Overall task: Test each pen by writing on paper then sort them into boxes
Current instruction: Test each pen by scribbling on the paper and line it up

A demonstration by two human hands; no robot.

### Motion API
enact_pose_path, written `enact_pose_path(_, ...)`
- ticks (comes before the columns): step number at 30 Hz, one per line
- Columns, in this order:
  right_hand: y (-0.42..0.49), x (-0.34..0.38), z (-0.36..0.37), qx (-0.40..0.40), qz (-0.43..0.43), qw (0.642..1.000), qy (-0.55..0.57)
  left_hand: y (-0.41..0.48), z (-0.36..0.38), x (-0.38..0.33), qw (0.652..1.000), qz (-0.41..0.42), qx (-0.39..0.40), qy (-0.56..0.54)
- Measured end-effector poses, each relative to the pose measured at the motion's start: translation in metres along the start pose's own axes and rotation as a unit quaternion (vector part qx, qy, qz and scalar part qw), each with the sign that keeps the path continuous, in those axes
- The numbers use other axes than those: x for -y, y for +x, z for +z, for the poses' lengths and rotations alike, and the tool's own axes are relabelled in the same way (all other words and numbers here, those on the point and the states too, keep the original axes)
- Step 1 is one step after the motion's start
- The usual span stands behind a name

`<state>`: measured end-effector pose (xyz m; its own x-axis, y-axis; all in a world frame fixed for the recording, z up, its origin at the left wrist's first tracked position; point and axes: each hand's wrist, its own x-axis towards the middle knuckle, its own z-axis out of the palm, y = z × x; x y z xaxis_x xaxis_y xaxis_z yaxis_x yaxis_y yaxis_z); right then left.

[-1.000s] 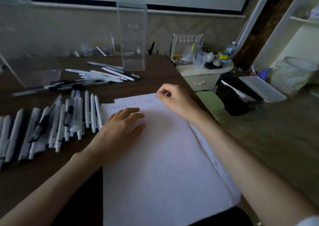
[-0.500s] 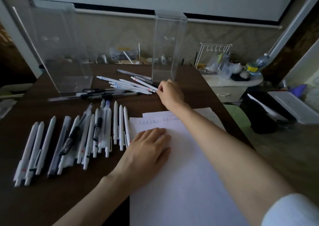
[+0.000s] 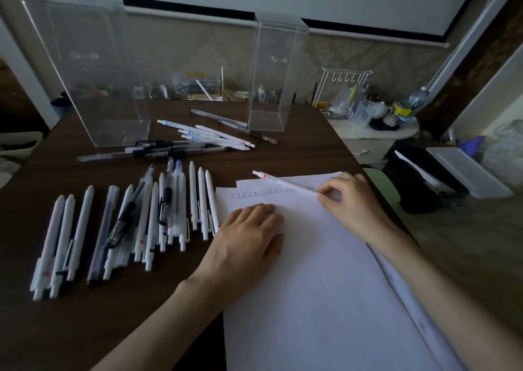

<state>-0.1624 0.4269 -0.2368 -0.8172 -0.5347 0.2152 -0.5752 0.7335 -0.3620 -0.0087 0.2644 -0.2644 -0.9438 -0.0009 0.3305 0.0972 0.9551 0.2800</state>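
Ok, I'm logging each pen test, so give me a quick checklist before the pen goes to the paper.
1. Pen in right hand: ok, pinched at one end.
2. Writing tip pointing down: cannot tell; the pen lies nearly flat.
3. Paper held still: ok, left hand lies flat on it.
4. Free space for marks: ok, only one row is written along the top.
5. Boxes ready: ok, both stand upright, nothing visible inside.
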Motion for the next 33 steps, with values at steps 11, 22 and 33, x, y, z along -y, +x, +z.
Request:
enact_pose_path(11, 0.043, 0.054, 0.038, -0.019, -0.101, 0.993, -0.055, -0.001, 0.002, 0.0, 1.0, 0.007, -0.006, 0.009)
enact_pose_path(22, 0.005, 0.009, 0.026, -0.183, -0.171, 0.966, -0.063, 0.0, 0.002, 0.001, 1.0, 0.005, 0.002, 0.008)
enact_pose_path(33, 0.013, -0.002, 0.011, -0.299, -0.153, 0.93, 0.149, -0.001, -0.004, -0.001, 1.0, 0.005, 0.031, 0.005)
